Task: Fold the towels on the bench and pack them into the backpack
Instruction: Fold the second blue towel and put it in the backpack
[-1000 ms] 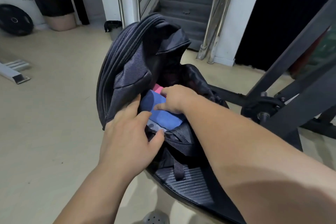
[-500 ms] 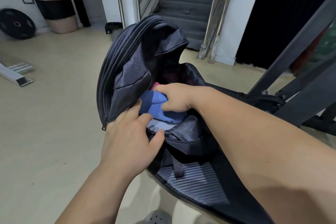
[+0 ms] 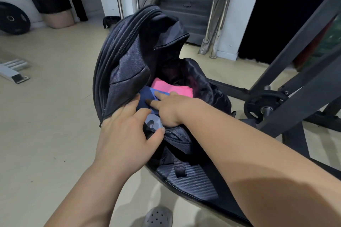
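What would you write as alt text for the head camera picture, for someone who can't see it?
A right hand presses a blue towel into an open dark backpack standing on a bench, beside a pink towel already inside. The left hand rests on the backpack's front edge.

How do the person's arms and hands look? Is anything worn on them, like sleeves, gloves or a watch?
Nothing worn shows. The left forearm and right forearm are bare, with no sleeve in view. The left hand and right hand have no glove, ring, watch or band.
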{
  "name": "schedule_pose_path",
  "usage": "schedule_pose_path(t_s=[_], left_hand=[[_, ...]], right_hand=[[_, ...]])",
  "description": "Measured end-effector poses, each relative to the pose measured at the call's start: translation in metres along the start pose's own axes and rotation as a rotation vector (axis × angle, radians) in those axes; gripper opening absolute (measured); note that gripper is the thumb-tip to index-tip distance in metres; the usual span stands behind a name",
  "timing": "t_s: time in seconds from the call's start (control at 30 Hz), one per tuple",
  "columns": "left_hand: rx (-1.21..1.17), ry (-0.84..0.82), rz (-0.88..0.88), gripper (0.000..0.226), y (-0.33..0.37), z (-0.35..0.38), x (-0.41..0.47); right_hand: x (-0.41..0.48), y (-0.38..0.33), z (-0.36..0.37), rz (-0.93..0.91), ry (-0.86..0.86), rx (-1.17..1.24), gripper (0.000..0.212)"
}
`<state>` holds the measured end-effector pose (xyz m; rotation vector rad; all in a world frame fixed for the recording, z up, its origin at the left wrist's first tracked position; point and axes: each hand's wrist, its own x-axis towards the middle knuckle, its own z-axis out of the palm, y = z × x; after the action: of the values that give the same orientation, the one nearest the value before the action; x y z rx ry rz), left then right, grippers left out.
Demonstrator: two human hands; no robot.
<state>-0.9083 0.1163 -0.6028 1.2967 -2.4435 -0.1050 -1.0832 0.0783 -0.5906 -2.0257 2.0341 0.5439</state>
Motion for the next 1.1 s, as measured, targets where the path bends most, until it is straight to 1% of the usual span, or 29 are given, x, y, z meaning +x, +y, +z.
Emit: schedule_pose_path(t_s=[0.03, 0.1, 0.17, 0.23, 0.33, 0.43, 0.57, 0.63, 0.73, 0.83, 0.97, 1.03, 1.1], left_hand=[[0.006, 0.003, 0.0, 0.052, 0.0, 0.0, 0.0], [0.015, 0.006, -0.005, 0.052, 0.001, 0.001, 0.001], [0.019, 0.008, -0.012, 0.052, 0.003, 0.001, 0.001], [0.024, 0.012, -0.02, 0.05, 0.007, 0.002, 0.0], [0.029, 0.018, -0.025, 0.044, 0.016, 0.004, -0.001], [0.01, 0.041, 0.034, 0.047, 0.031, 0.007, -0.007], [-0.032, 0.059, 0.113, 0.051, 0.055, 0.009, -0.019], [-0.05, 0.067, 0.158, 0.052, 0.071, 0.01, -0.027], [-0.082, 0.073, 0.251, 0.05, 0.104, 0.01, -0.04], [-0.091, 0.037, 0.407, 0.055, 0.142, 0.016, -0.061], [0.038, -0.119, 0.683, 0.055, 0.189, 0.038, -0.088], [0.101, -0.225, 0.758, 0.057, 0.219, 0.053, -0.094], [0.134, -0.299, 0.78, 0.06, 0.25, 0.072, -0.097]], right_hand=[[0.001, -0.001, 0.0, 0.005, -0.062, 0.001, 0.084], [0.003, -0.002, 0.0, 0.0, -0.124, -0.002, 0.085], [0.001, -0.001, -0.001, -0.002, -0.129, 0.016, 0.084], [-0.007, 0.002, -0.005, -0.031, -0.093, 0.068, 0.079], [-0.027, 0.009, -0.008, -0.076, 0.065, 0.157, 0.065], [-0.061, 0.019, 0.001, -0.067, 0.221, 0.093, 0.053], [-0.114, 0.031, 0.029, -0.025, 0.456, 0.043, 0.05], [-0.142, 0.04, 0.046, 0.009, 0.523, 0.078, 0.049], [-0.187, 0.058, 0.076, 0.113, 0.584, 0.235, 0.048], [-0.232, 0.084, 0.116, 0.259, 0.615, 0.368, 0.05], [-0.288, 0.118, 0.178, 0.454, 0.532, 0.495, 0.053], [-0.314, 0.132, 0.211, 0.552, 0.482, 0.57, 0.052], [-0.337, 0.144, 0.237, 0.634, 0.429, 0.624, 0.052]])
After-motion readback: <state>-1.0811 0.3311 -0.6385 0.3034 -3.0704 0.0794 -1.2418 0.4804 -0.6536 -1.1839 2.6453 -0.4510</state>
